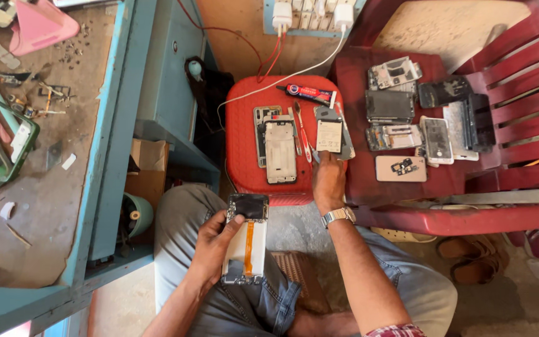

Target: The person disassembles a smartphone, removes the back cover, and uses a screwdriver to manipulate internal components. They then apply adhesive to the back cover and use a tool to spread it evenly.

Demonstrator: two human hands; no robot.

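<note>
My left hand (212, 248) grips an opened phone body (246, 238) over my lap; its inside shows a white panel with an orange ribbon cable. My right hand (328, 181), with a metal wristwatch, reaches forward to the red stool (244, 168) and touches the lower edge of a phone back part with a white battery (330, 135). Beside it on the stool lie a phone frame (279, 150), a red toothbrush (302, 132) and a glue tube (308, 93).
A red plastic chair (506, 125) on the right carries several dismantled phones and parts (407, 118). A blue workbench (45, 187) with tools and screws stands at the left. Chargers (282, 15) hang in a wall socket strip. Sandals (475, 262) lie on the floor.
</note>
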